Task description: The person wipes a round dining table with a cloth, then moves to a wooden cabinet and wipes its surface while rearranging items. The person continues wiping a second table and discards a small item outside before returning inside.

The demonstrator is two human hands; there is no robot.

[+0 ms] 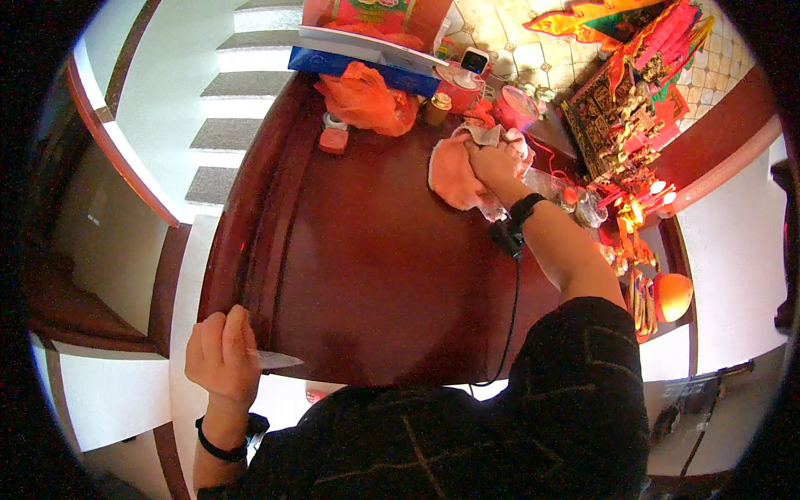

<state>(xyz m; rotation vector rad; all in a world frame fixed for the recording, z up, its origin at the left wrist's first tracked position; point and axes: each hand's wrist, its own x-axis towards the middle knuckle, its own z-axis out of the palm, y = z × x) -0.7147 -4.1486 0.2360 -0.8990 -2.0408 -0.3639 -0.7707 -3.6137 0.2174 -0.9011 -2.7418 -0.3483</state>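
Note:
My right hand (497, 165) presses a pink cloth (455, 172) onto the dark red wooden tabletop (381, 250), its fingers partly sunk in the bunched folds. A black band circles that wrist, and a dark device with a cable (516, 300) hangs below it. At the near left edge of the table, my left hand (223, 353) has its fingers curled together. A small whitish slip (279, 360) sticks out beside it; whether the hand grips it is unclear.
An orange-red plastic bag (369, 100), a gold-lidded jar (438, 109) and a small pink box (334, 141) stand at the far side. Beyond are a blue box (400, 80) and a pink tub (516, 107). Ornate gilt decorations (625, 131) and lit lamps (634, 212) line the right.

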